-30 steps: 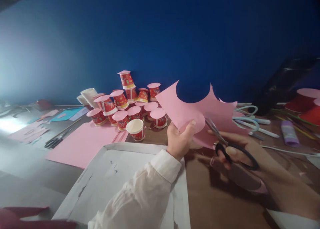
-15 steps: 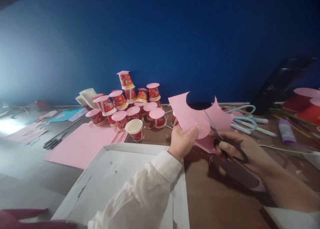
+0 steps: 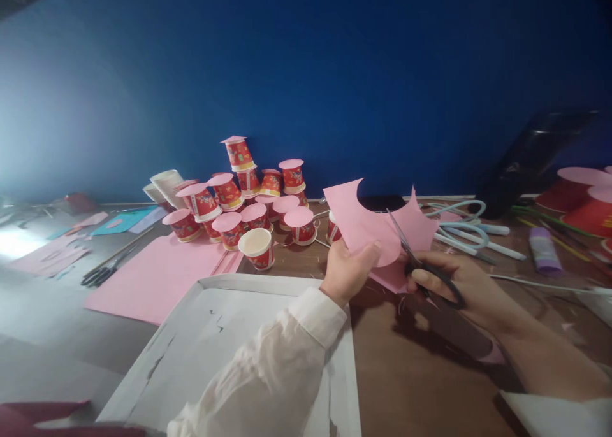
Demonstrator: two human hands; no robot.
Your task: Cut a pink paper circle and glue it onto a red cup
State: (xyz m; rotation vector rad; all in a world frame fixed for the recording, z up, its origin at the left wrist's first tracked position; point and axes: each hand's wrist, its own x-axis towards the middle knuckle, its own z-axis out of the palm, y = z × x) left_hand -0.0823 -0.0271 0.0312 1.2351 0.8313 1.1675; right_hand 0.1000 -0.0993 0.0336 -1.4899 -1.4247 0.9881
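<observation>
My left hand pinches a sheet of pink paper between thumb and fingers, in the air over the brown table. Curved notches are cut into the paper's upper edge, and a rounded lobe hangs beside my thumb. In my right hand are scissors with dark handles, my fingers through the loops. Their blades lie at the paper, pointing up and left along the lobe's right side. The right hand's lower fingers are partly in shadow.
Red paper cups topped with pink discs are stacked at the back; an upright cup stands in front. A white tray lies under my left arm. Rightward are pale blue-handled scissors, a purple glue stick and a cable.
The scissors and my right hand have shifted slightly left, closer to the paper, and the scissor blades look closer together. My left hand keeps its hold on the paper.
</observation>
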